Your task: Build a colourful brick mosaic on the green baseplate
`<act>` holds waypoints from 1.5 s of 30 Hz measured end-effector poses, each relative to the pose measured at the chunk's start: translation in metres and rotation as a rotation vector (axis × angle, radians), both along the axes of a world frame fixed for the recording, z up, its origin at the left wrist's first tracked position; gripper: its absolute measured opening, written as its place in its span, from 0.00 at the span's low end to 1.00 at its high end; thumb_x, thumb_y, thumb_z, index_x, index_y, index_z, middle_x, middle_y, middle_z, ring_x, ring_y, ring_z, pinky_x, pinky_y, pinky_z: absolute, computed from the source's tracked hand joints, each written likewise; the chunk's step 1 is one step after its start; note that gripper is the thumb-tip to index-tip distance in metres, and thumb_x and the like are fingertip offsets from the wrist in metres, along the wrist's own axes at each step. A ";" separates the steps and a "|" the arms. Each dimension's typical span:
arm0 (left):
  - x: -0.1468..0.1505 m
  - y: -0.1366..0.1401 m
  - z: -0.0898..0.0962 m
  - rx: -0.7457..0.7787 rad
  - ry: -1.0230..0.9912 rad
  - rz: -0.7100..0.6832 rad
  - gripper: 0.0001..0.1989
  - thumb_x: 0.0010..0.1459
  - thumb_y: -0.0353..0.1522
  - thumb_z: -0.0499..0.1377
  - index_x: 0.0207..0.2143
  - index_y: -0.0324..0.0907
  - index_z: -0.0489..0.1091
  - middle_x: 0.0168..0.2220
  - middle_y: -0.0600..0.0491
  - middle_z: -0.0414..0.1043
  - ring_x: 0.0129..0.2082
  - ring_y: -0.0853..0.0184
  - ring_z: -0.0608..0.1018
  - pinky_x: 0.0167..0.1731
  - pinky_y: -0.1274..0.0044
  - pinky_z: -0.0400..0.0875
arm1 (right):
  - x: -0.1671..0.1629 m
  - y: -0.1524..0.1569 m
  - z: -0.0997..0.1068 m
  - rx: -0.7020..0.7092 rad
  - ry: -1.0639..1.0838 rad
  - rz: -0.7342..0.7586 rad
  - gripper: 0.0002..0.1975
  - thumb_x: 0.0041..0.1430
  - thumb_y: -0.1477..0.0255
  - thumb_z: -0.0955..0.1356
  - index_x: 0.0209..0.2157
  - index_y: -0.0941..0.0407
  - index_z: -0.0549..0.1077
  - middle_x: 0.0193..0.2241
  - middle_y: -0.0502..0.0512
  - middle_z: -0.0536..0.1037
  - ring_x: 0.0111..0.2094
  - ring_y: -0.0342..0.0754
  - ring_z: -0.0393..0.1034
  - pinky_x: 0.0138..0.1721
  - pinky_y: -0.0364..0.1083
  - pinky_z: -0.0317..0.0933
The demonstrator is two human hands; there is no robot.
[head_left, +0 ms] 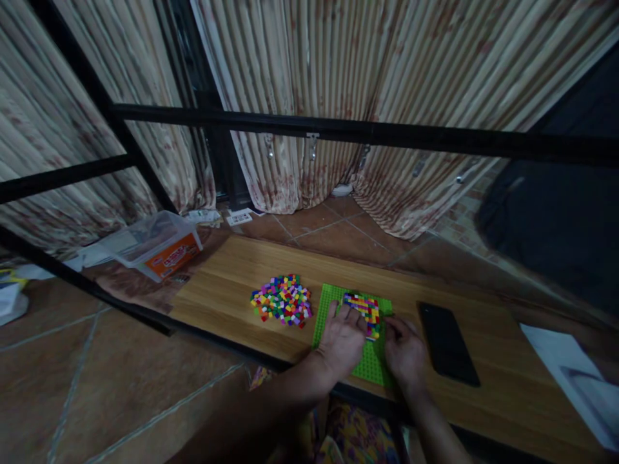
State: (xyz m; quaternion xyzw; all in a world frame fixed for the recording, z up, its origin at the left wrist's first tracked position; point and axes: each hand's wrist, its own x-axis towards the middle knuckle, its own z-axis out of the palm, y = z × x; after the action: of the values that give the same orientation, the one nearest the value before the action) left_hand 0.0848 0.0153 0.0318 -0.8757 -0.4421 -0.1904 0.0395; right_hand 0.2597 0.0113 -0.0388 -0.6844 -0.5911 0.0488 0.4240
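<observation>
Flanking toy bricks (373,313) on the green baseplate (371,367) are your left hand (342,338) and right hand (405,351). I can't tell either grip.

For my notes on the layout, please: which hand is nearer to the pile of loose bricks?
Left. The left hand is over the green baseplate, right of the pile of loose bricks; the right hand is farther right, at the baseplate's right edge.
</observation>
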 end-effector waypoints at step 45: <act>-0.082 0.006 -0.018 -0.189 -0.330 0.295 0.11 0.62 0.27 0.49 0.34 0.43 0.70 0.34 0.51 0.73 0.38 0.64 0.74 0.41 0.74 0.69 | -0.005 -0.001 0.007 0.014 0.034 -0.028 0.15 0.57 0.67 0.61 0.34 0.57 0.76 0.36 0.60 0.76 0.38 0.51 0.70 0.43 0.51 0.64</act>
State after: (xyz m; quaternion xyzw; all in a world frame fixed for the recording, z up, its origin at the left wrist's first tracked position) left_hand 0.0029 0.0211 0.0138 -0.7585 -0.5813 -0.2809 -0.0881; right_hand 0.2550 0.0099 -0.0321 -0.6888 -0.5744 0.0506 0.4394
